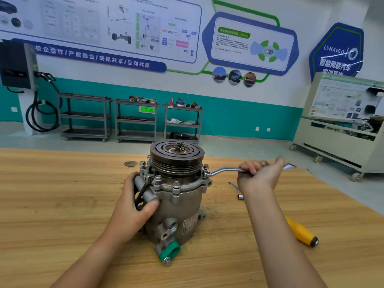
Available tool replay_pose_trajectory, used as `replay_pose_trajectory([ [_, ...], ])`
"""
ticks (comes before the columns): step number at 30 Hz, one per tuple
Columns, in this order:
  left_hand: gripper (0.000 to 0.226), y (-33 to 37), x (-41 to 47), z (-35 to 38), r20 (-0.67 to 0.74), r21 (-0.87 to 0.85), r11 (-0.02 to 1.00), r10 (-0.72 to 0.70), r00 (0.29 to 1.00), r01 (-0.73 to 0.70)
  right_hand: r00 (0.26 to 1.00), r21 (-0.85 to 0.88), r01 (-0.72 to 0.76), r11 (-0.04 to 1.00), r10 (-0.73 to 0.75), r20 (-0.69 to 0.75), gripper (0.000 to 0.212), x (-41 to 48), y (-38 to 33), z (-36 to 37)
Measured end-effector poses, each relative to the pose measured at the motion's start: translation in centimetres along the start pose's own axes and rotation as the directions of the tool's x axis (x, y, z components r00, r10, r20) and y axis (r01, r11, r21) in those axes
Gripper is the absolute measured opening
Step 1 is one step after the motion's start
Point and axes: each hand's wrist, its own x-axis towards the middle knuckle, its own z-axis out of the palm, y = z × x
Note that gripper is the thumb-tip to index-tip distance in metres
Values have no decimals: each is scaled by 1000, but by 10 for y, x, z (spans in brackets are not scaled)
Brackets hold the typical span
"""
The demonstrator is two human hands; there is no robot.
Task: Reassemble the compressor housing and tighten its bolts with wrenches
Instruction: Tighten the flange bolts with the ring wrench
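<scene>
The offset ring wrench [224, 169] is clenched in the right hand [257, 173], its ring seated on a right-side flange bolt [206, 173], while the compressor [182, 204], upright on the wooden bench [62, 194], is gripped by the left hand [135, 202]. Bolt tightening is judged to be the step in hand; a steady handle sweep is called for, with the compressor braced.

The compressor housing [182, 204] was dull grey, its pulley [176, 151] rusty brown with concentric grooves. The cap [170, 251] at lower centre was green, the wrench [224, 170] silver, the tool handle [301, 231] at lower right black-tipped yellow, the table [62, 194] pale wood-grain.
</scene>
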Motion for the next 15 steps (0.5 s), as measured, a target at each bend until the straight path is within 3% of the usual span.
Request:
replay_pose_trajectory([
  [5, 62, 0, 0, -1, 21, -15, 1000, -4, 1000, 4, 941, -28, 279, 960, -267, 210, 40, -43, 1, -34],
  [9, 66, 1, 0, 0, 16, -24, 1000, -6, 1000, 6, 783, -95, 489, 867, -388, 485, 37, -74, 8, -55],
  [11, 64, 2, -1, 0, 23, -41, 999, 8, 1000, -7, 646, -137, 627, 767, -414, 641, 33, -85, 13, -64],
  [14, 63, -1, 0, -1, 34, -10, 1000, 6, 999, -6, 316, -117, 897, 427, -432, 845, 21, -94, 29, -69],
  [15, 65, -1, 1, -1, 24, -8, 1000, 5, 1000, -5, 237, -101, 940, 325, -413, 879, 16, -97, 36, -69],
])
